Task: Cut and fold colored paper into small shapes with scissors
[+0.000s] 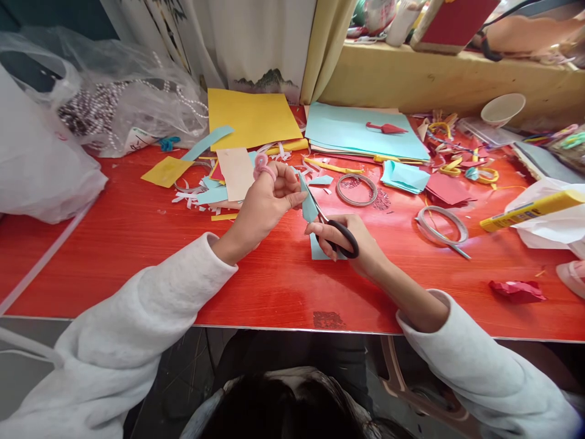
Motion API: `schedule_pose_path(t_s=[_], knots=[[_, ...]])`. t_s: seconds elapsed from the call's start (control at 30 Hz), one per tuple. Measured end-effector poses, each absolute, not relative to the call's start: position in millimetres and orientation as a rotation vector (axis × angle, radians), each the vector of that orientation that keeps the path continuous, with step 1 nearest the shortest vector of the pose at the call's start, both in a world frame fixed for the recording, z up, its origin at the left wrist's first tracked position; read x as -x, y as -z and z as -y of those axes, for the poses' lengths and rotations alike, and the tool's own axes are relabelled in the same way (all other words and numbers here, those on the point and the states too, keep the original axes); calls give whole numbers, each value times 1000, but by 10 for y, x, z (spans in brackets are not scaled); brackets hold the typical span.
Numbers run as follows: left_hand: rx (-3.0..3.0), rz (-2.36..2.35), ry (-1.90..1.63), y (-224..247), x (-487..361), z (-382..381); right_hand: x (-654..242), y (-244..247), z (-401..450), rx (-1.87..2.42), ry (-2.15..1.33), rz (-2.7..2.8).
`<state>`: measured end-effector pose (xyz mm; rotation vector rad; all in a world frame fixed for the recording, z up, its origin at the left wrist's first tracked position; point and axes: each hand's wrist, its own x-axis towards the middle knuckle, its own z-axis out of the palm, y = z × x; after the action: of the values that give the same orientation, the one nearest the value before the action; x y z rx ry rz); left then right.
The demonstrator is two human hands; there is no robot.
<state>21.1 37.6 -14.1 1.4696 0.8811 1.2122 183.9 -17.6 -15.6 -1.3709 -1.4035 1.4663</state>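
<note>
My left hand [269, 198] pinches the upper end of a small light blue paper piece [309, 207]. A pink fuzzy ring sits on a finger of this hand. Black-handled scissors [343, 239] are held in my right hand [354, 244], their blades against the edge of the blue piece. Just under my right hand, another light blue paper [319, 249] lies on the red table [274, 292], partly covered by the fingers.
Yellow sheets [251, 119] and a light blue stack [361, 131] lie at the back. Paper scraps [212, 194] surround my left hand's far side. Tape rolls [357, 190], a yellow glue stick [532, 210] and crumpled red paper [517, 291] are rightward; plastic bags [46, 140] stand left.
</note>
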Motion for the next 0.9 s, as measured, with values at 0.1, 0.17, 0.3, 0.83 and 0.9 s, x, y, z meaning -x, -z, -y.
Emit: schedule_pose_path(t_s=[0.1, 0.17, 0.3, 0.83, 0.9], knots=[[-1452, -881, -1192, 129, -212, -369, -1839, 164, 174, 1359, -1459, 1418], [-1436, -884, -1181, 118, -215, -363, -1837, 163, 174, 1363, -1454, 1422], [-1422, -891, -1162, 111, -220, -357, -1835, 148, 170, 1382, -1462, 1411], [-1385, -859, -1154, 101, -227, -346, -1829, 145, 185, 1386, -1359, 1503], [-1399, -855, -1150, 108, -225, -351, -1828, 144, 185, 1381, -1361, 1505]])
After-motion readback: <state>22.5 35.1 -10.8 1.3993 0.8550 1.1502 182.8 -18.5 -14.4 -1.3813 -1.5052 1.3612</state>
